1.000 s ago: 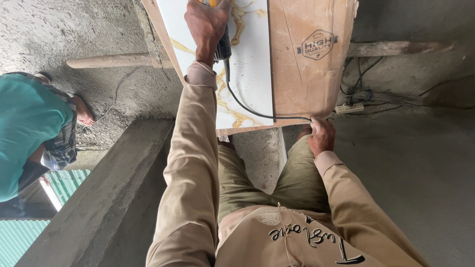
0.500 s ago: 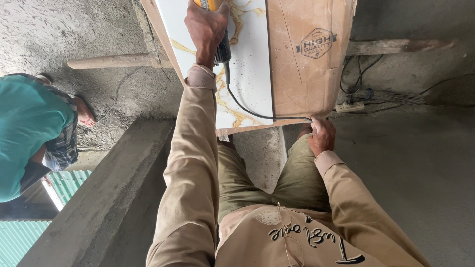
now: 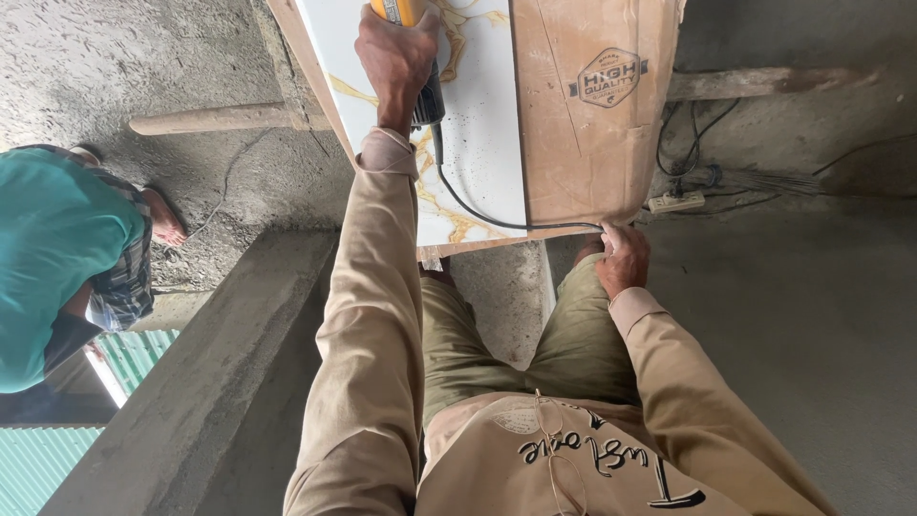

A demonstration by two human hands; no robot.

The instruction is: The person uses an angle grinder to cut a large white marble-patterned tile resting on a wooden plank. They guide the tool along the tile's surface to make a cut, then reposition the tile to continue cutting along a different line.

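Observation:
A white tile with golden veins (image 3: 487, 124) lies in front of my knees, its right half covered by a sheet of brown cardboard (image 3: 583, 143). My left hand (image 3: 396, 57) is stretched out over the tile. It grips a yellow and black power tool (image 3: 430, 100) whose front end is cut off by the top edge of the view. The tool's black cord (image 3: 478, 218) runs across the tile to the near edge. My right hand (image 3: 623, 260) rests there on the corner of the cardboard and tile, with its fingers on the cord.
Another person in a teal shirt (image 3: 48, 258) bends over at the left. A concrete ledge (image 3: 220, 354) runs along my left side. A wooden pole (image 3: 220, 119), a plank (image 3: 764, 81), a white power strip (image 3: 676, 202) with cables and a broom (image 3: 774, 182) lie on the concrete floor.

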